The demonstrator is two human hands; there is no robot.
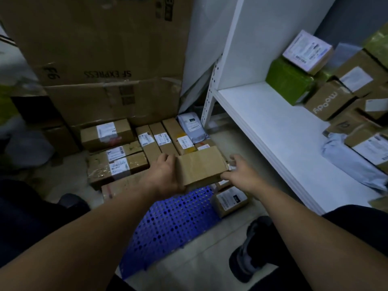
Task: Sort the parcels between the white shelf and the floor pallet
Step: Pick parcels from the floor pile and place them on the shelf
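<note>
A flat brown cardboard parcel (201, 165) is held above the blue perforated floor pallet (172, 223). My left hand (163, 175) grips its left edge, and my right hand (241, 171) grips its right edge, thumb on the near corner. Several labelled brown parcels (117, 160) lie in rows on the pallet beyond and to the left. The white shelf (273, 131) stands to the right, its near part bare.
Large stacked cartons (100, 59) rise behind the pallet. A grey mailer bag (192, 128) lies by the shelf post. A small parcel (230, 199) sits at the pallet's right edge. Green and brown parcels (327, 85) crowd the shelf's far end. My shoe (252, 248) is on the floor.
</note>
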